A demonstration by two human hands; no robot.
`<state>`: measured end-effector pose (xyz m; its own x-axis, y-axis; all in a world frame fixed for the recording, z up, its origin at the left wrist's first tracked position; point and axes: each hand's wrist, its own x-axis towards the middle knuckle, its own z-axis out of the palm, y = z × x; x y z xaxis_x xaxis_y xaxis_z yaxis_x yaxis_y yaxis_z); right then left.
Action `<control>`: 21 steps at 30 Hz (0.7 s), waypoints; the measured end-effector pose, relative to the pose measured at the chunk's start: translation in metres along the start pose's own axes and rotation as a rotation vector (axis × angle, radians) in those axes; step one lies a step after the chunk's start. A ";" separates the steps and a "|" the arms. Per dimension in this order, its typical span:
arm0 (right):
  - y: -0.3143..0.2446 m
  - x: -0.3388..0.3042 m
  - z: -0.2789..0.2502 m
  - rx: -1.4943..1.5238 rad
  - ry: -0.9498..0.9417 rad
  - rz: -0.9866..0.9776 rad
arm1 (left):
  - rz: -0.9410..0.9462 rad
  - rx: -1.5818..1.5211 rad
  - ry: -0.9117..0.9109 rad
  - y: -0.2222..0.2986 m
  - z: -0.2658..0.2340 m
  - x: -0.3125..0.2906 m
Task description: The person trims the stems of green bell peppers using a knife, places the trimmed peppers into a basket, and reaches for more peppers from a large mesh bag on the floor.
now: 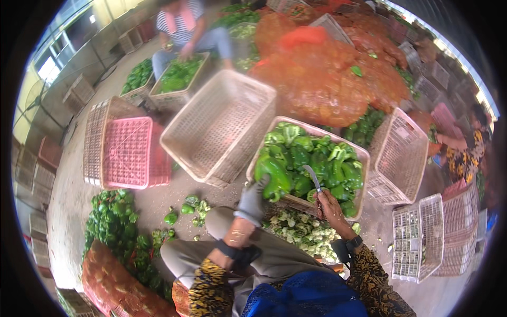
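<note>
Fingers of the left hand (253, 199), inside a grey glove, close around a large green bell pepper (273, 177) at the near-left corner of the beige crate (361, 158) full of peppers, while the fingers of the right hand (330, 206) are wrapped tight on the handle of a small knife (312, 177), its curved blade pointing up over the crate. Both hands are near each other, the pepper just beside the blade but not touching it. Below the crate, on the floor, lies a pile of pale cut pepper cores (303, 232) (it looks like trimmed stems and seeds). I judge the step in hand is trimming this pepper; to do it well, the pepper should be turned so its stem faces the knife, held firm with the gloved thumb away from the edge, and the cut should be shallow around the stem. An empty beige crate (219, 127) stands tilted to the left.
</note>
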<state>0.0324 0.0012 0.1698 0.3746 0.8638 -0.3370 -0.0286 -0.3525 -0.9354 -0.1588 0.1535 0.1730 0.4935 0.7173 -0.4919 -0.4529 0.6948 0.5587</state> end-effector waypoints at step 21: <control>0.076 0.035 -0.034 -0.729 0.168 -0.475 | 0.313 0.679 0.283 -0.194 0.003 0.064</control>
<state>0.0747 -0.0078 0.0904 0.3295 0.9332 0.1433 0.7407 -0.1614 -0.6522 -0.0373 0.0644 0.0352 0.1697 0.9232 -0.3448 0.0568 0.3401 0.9387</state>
